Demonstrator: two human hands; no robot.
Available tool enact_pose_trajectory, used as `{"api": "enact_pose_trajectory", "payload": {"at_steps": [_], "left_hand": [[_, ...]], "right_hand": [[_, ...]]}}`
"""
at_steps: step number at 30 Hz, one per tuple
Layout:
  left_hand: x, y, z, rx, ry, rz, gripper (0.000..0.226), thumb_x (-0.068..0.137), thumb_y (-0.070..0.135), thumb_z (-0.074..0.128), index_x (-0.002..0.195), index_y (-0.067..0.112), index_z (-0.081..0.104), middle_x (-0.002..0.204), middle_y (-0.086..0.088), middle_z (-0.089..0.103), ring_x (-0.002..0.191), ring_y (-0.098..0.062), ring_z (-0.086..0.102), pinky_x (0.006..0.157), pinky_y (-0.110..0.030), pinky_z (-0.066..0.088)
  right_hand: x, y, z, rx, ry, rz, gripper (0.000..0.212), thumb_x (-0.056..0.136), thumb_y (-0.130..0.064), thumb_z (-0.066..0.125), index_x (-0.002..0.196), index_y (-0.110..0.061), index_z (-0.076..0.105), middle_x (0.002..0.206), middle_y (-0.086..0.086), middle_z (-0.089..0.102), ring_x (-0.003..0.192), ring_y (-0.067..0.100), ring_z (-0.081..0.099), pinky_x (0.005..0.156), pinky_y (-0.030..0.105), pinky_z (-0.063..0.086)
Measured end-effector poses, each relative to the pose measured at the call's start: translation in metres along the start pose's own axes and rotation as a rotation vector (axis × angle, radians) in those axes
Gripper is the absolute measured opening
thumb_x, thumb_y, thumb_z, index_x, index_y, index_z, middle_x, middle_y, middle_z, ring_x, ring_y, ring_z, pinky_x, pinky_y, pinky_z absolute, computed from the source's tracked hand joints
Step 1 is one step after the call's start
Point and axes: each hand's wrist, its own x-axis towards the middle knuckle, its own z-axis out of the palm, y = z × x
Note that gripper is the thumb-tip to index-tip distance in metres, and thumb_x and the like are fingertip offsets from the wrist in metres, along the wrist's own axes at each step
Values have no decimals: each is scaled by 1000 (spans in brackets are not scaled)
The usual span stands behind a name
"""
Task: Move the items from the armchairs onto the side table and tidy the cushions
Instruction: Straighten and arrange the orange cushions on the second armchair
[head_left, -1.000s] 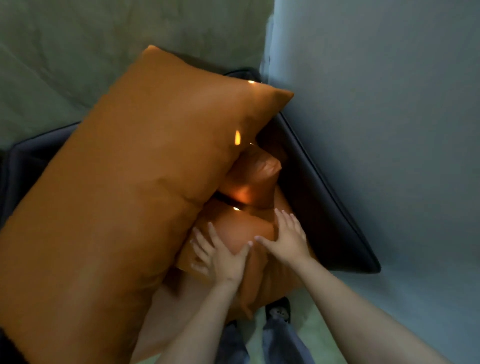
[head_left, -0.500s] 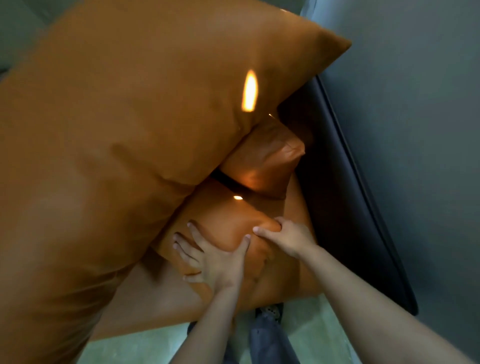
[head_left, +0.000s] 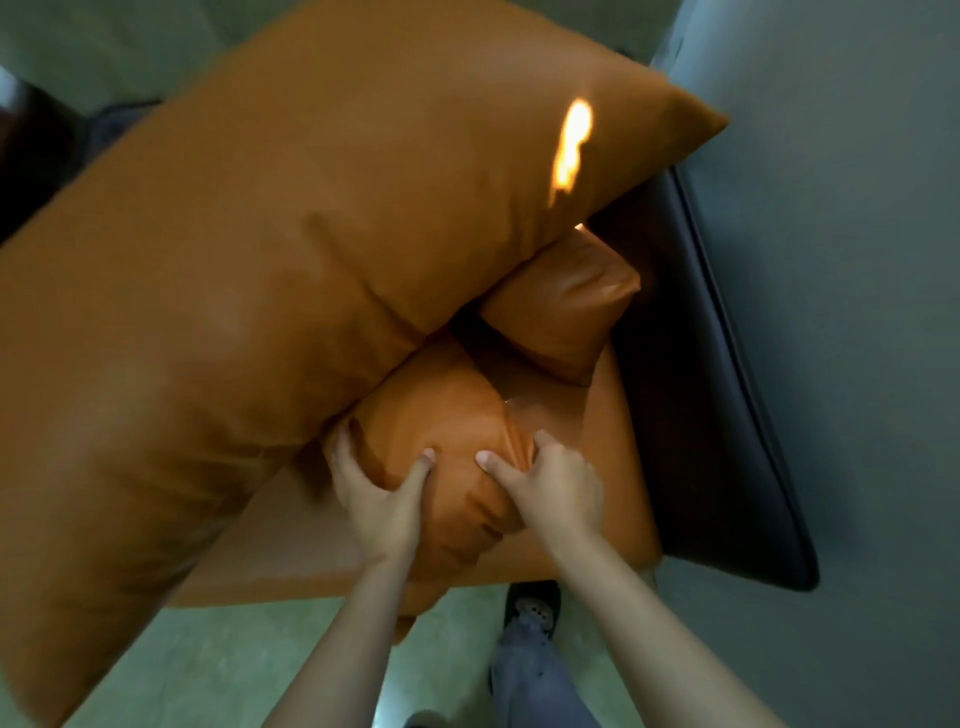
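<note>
On the armchair seat (head_left: 618, 499), everything is orange upholstery. Left of the seat's middle, a big back cushion (head_left: 270, 291) leans over and covers much of the chair. Just below its lower edge lies the small cushion (head_left: 447, 431), with the left hand (head_left: 379, 499) curled round its left flank and the right hand (head_left: 550, 488) closed on its right side, bunching the cover. Right of that, a second small cushion (head_left: 561, 312) sits against the dark armrest (head_left: 717, 395). The gripped cushion looks soft, light and smooth-skinned; holding its two sides seems best.
</note>
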Motion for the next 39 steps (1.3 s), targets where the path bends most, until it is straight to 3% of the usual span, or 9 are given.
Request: {"api": "enact_pose_trajectory", "payload": {"at_steps": [4, 11, 15, 20, 26, 29, 32, 35, 39], "left_hand": [[-8, -10, -42, -216, 54, -124, 57, 91, 36, 59, 142, 28, 36, 146, 0, 39, 133, -24, 39, 110, -44, 33], [-43, -15, -104, -371, 34, -200, 32, 95, 39, 50, 123, 24, 58, 122, 2, 56, 116, -20, 51, 92, -31, 40], [-59, -18, -144, -107, -142, 191, 65, 82, 64, 53, 138, 30, 44, 145, 8, 42, 136, -10, 35, 110, -31, 29], [-86, -28, -162, 378, -231, 515, 120, 54, 91, 47, 151, 32, 6, 159, 12, 3, 145, -3, -5, 116, -38, 3], [-67, -31, -171, 414, -127, 509, 117, 52, 91, 51, 148, 29, 23, 156, 8, 24, 144, -10, 17, 114, -49, 26], [-59, -32, -181, 355, -126, 480, 108, 54, 88, 54, 145, 33, 31, 152, 12, 32, 141, -8, 25, 111, -49, 31], [-56, -27, -183, 338, -102, 453, 104, 54, 86, 55, 142, 36, 37, 149, 14, 36, 139, -6, 30, 108, -48, 36], [-55, -25, -186, 296, -105, 442, 100, 55, 82, 61, 141, 37, 39, 147, 17, 37, 136, 0, 28, 106, -49, 39], [-43, -29, -196, 281, -107, 439, 97, 53, 82, 64, 138, 41, 41, 141, 32, 29, 132, 11, 23, 108, -45, 39]], "right_hand": [[-54, -29, 0, -12, 135, -92, 50, 78, -70, 54, 74, -20, 48, 75, 1, 63, 71, 23, 61, 56, 29, 38], [-140, -69, -5, 102, 307, -232, 35, 79, -55, 65, 74, -21, 57, 58, -8, 49, 52, 9, 43, 46, 19, 23], [-147, -88, -4, 178, 307, -197, 44, 80, -57, 64, 95, -16, 68, 70, -1, 64, 68, 20, 59, 60, 30, 39], [-151, -96, 10, 196, 300, -134, 41, 77, -63, 61, 78, -22, 58, 63, -4, 56, 70, 23, 61, 61, 31, 41], [-154, -97, 1, 157, 191, -210, 50, 77, -65, 59, 58, -20, 47, 53, -5, 49, 57, 18, 52, 51, 34, 38], [-155, -104, -15, -45, 203, -281, 44, 80, -65, 55, 70, -23, 59, 69, -7, 62, 70, 16, 60, 60, 33, 47], [-147, -134, -26, 15, 352, -629, 39, 78, -61, 58, 91, -24, 64, 87, -9, 62, 90, 13, 55, 73, 31, 46], [-127, -183, -21, 85, 193, -1060, 53, 75, -59, 65, 111, -20, 62, 114, -4, 60, 118, 15, 46, 99, 32, 39], [-93, -238, 3, -207, 46, -1361, 76, 73, -60, 69, 135, -23, 47, 145, 0, 41, 143, 19, 19, 115, 41, 14]]}}
